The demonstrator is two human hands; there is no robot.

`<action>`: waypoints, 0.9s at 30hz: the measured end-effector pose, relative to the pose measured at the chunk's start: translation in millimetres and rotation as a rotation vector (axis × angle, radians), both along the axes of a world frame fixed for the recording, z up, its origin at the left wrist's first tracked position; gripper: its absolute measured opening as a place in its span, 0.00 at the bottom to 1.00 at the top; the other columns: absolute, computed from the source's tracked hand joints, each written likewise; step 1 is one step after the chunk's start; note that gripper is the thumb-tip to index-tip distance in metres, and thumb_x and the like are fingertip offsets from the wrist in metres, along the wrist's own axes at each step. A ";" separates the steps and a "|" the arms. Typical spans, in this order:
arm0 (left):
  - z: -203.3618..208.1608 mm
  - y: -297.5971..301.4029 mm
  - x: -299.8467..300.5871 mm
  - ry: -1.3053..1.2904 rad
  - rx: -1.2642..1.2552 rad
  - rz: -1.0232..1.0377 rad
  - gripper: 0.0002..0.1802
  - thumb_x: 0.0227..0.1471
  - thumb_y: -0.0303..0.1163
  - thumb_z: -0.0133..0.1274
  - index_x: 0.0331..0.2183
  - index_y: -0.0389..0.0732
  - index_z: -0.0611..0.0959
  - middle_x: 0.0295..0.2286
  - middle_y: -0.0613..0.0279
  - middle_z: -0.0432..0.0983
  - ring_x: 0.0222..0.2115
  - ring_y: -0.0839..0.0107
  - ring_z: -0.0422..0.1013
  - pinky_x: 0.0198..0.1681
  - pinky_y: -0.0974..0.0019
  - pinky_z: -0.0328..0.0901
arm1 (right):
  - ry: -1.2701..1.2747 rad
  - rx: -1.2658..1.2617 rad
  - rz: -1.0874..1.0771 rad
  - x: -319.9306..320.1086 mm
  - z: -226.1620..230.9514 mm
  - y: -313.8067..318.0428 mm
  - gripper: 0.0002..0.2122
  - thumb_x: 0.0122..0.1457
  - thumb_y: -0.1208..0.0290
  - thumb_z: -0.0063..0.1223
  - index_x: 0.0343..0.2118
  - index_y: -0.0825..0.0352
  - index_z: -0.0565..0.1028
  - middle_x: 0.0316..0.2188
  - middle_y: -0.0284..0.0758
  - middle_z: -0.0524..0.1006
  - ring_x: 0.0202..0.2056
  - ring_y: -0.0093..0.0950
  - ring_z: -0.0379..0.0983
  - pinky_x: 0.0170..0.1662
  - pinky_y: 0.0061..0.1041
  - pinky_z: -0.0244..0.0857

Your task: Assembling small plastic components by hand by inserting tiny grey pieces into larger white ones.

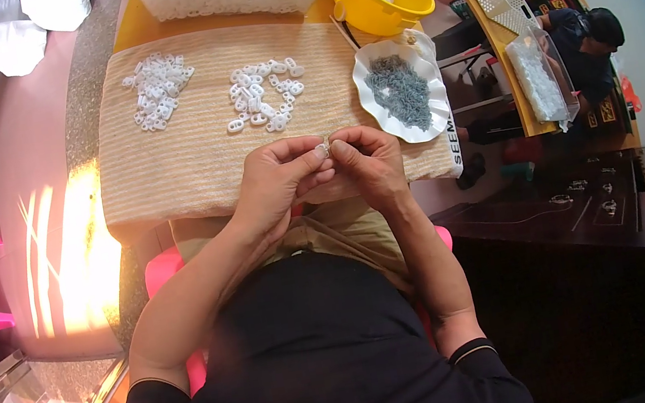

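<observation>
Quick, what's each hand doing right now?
Left hand: closed, pinching a small pale piece, too tiny to tell what it is.
Right hand: closed, pinching at that same piece.

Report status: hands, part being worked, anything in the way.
Left hand and right hand: both pinching small part, detail too fine to tell. White pieces, two groups, beyond the hands. Nothing seen in the way.

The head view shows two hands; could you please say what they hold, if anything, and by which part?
The left hand and right hand pinch a small pale piece; which part they grip cannot be told.
</observation>
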State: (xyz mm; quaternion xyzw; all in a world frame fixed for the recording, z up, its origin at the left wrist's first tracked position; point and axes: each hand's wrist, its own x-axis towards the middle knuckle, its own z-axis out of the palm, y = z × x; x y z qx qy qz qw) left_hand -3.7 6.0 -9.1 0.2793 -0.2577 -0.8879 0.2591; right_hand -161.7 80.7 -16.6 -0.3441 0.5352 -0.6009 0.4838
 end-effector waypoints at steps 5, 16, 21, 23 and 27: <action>-1.5 -0.1 -0.4 0.010 0.001 0.003 0.09 0.51 0.23 0.55 0.37 0.33 0.78 0.31 0.59 0.77 0.29 0.75 0.75 0.35 0.75 0.73 | 0.026 -0.012 0.021 0.1 0.6 -0.4 0.06 0.56 0.76 0.55 0.35 0.72 0.76 0.31 0.32 0.78 0.32 0.16 0.72 0.37 0.15 0.67; -1.1 0.3 -0.6 0.010 -0.007 -0.005 0.10 0.52 0.23 0.54 0.38 0.32 0.78 0.31 0.59 0.77 0.29 0.75 0.75 0.35 0.74 0.73 | 0.052 -0.025 -0.036 2.0 0.1 -1.9 0.06 0.56 0.75 0.56 0.33 0.72 0.77 0.26 0.30 0.78 0.28 0.15 0.72 0.33 0.14 0.67; 1.2 0.5 0.0 0.006 -0.013 -0.006 0.10 0.52 0.23 0.54 0.38 0.32 0.78 0.31 0.59 0.77 0.30 0.75 0.75 0.36 0.74 0.73 | 0.097 -0.046 0.003 1.4 -0.9 -2.1 0.05 0.56 0.75 0.56 0.33 0.71 0.77 0.26 0.30 0.78 0.28 0.15 0.72 0.33 0.14 0.67; 1.5 0.5 0.3 0.004 -0.014 -0.004 0.10 0.52 0.23 0.54 0.38 0.31 0.77 0.32 0.59 0.77 0.30 0.75 0.75 0.36 0.74 0.73 | 0.101 -0.047 0.008 1.4 -0.2 -1.9 0.06 0.56 0.75 0.56 0.33 0.72 0.77 0.26 0.30 0.78 0.28 0.15 0.72 0.33 0.14 0.67; -0.6 0.1 -0.2 0.007 -0.015 -0.008 0.10 0.52 0.23 0.54 0.38 0.31 0.77 0.32 0.59 0.77 0.30 0.75 0.75 0.37 0.74 0.73 | 0.075 -0.028 0.035 -0.5 0.2 -0.1 0.06 0.57 0.75 0.55 0.34 0.72 0.76 0.31 0.31 0.78 0.31 0.16 0.72 0.37 0.14 0.66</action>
